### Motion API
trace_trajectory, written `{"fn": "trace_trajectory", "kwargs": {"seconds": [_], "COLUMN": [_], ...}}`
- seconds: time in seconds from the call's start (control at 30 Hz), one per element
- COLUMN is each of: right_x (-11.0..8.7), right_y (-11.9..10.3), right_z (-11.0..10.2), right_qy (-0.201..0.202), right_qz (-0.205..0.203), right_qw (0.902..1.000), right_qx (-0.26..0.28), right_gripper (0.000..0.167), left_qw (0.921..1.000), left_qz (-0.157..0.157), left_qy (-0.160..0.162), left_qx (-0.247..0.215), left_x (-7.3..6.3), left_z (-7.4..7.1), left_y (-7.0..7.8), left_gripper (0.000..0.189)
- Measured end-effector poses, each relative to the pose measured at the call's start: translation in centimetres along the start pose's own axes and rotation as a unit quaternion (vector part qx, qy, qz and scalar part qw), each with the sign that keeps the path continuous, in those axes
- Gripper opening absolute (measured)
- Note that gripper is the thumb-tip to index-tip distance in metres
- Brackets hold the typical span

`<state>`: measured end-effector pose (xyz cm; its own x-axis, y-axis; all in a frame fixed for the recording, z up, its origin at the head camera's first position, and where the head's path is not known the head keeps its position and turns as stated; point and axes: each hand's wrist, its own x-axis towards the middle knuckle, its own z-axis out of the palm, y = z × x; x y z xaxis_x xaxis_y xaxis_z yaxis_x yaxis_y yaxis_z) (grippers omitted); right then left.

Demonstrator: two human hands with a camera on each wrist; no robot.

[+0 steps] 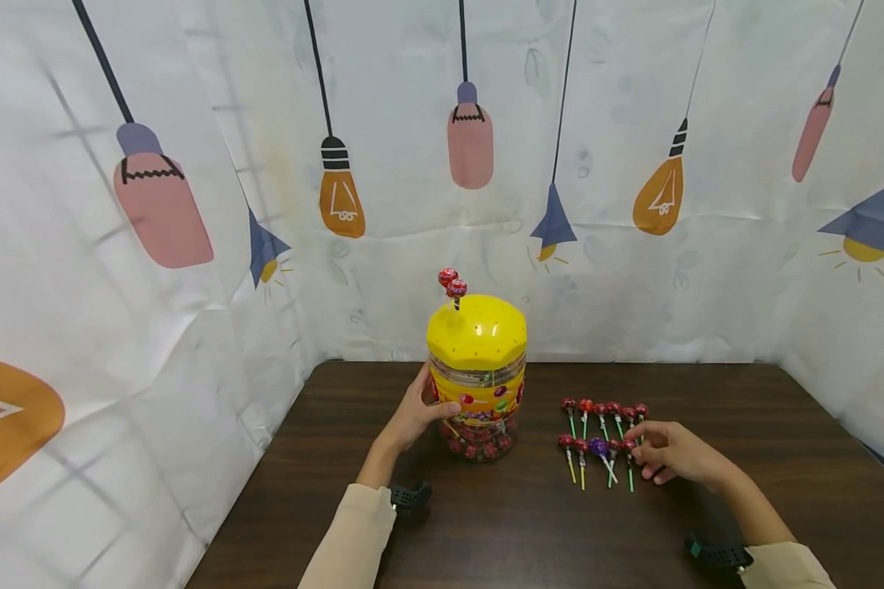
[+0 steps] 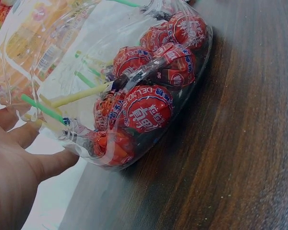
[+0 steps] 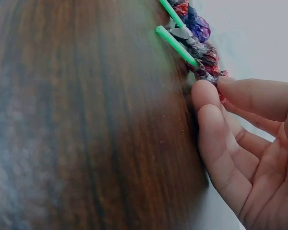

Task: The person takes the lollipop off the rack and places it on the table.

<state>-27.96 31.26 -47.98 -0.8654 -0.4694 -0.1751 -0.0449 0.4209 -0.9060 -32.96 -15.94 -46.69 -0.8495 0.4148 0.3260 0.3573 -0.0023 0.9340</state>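
Observation:
A clear jar (image 1: 477, 401) with a domed yellow lid (image 1: 479, 331) stands upright on the table. My left hand (image 1: 416, 413) holds its left side, thumb across the front and fingers partly hidden behind. Red-wrapped lollipops (image 2: 146, 108) show through the jar's base in the left wrist view. Two red lollipops (image 1: 456, 289) stand in the lid. To the right, two rows of lollipops lie on the table, mostly red, one purple (image 1: 599, 447). At the right end of the nearer row, my right hand (image 1: 674, 454) pinches a green-stick lollipop (image 3: 177, 46) by its wrapped head between thumb and fingertips.
The dark wooden table (image 1: 516, 523) ends at the back against a white curtain (image 1: 412, 311) printed with lamps. The farther row of lollipops (image 1: 585, 406) lies just beyond the right hand. Black bands (image 1: 410, 497) are worn on both wrists.

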Motion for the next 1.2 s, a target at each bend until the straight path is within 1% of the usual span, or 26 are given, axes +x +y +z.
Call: {"fn": "trace_trajectory", "kwargs": {"seconds": [0.2, 0.33, 0.43, 0.5, 0.57, 0.7, 0.8, 0.83, 1.0, 1.13, 1.2], "right_x": [-0.5, -1.0, -1.3, -1.5, -1.6, -1.6, -1.2, -1.0, 0.7, 2.5, 3.4], "right_y": [-0.7, -2.0, -3.3, -4.3, -5.5, -8.0, -10.1, -10.8, -15.2, -18.9, -20.6], "right_z": [-0.3, -0.5, -0.5, -0.3, 0.2, 2.1, 3.6, 4.1, 6.0, 6.9, 7.3], "right_qy": [-0.001, 0.018, 0.04, 0.059, 0.083, 0.127, 0.146, 0.156, 0.193, 0.204, 0.206], "right_qz": [-0.002, -0.01, -0.04, -0.073, -0.111, -0.171, -0.214, -0.228, -0.284, -0.328, -0.344], "right_qw": [0.9999, 0.9996, 0.9982, 0.995, 0.989, 0.9749, 0.9642, 0.9593, 0.9387, 0.9225, 0.916], "right_qx": [-0.01, -0.018, -0.023, -0.036, -0.051, -0.064, -0.058, -0.058, -0.035, 0.002, 0.019], "right_gripper": [0.048, 0.046, 0.045, 0.041, 0.035, 0.025, 0.025, 0.025, 0.027, 0.031, 0.033], "left_qw": [1.0, 0.9999, 0.9999, 0.9999, 0.9999, 0.9994, 0.9985, 0.9984, 0.9992, 0.9995, 0.9995], "left_qz": [0.002, 0.011, 0.01, 0.007, 0.004, 0.01, 0.019, 0.019, 0.009, 0.0, -0.002], "left_qy": [0.001, -0.002, -0.002, -0.001, -0.002, -0.019, -0.029, -0.029, -0.018, -0.013, -0.013], "left_qx": [0.002, -0.007, -0.008, -0.009, -0.009, -0.029, -0.043, -0.044, -0.034, -0.03, -0.03], "left_x": [-0.1, -0.2, -0.3, -0.3, -0.3, -0.1, 0.0, 0.0, -0.2, -0.3, -0.3], "left_z": [0.0, 0.0, 0.1, 0.1, 0.1, 0.1, 0.1, 0.1, 0.2, 0.2, 0.2], "left_y": [0.1, 0.1, 0.2, 0.3, 0.3, 0.3, 0.3, 0.3, 0.3, 0.4, 0.4], "left_gripper": [0.088, 0.088, 0.088, 0.088, 0.088, 0.091, 0.092, 0.092, 0.092, 0.093, 0.093]}}
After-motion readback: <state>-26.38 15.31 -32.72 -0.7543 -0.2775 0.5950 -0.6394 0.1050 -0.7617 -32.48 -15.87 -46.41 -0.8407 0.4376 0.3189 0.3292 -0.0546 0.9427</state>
